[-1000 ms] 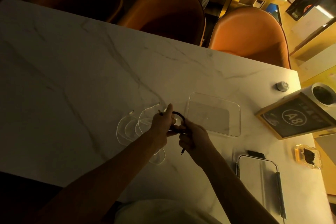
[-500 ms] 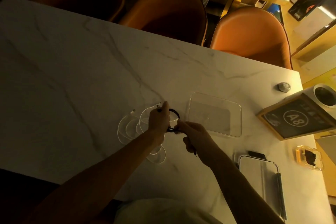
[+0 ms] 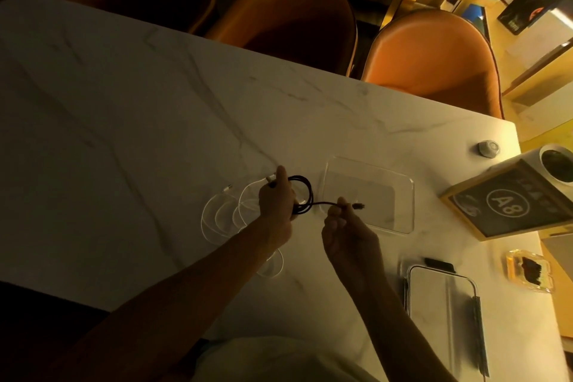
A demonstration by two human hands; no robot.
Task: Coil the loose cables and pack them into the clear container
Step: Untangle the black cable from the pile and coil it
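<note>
Head view: a coiled black cable (image 3: 305, 195) is gripped by the left hand (image 3: 276, 198), its free end pinched by the right hand (image 3: 347, 226); white cable loops (image 3: 217, 214) are partly hidden behind the forearm.

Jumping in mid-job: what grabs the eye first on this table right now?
The black cable, coiled in the left hand at table centre, its free end pinched by the right hand. Just right of it sits the clear container, with nothing visible in it. White cable loops lie loose behind the left hand.
</note>
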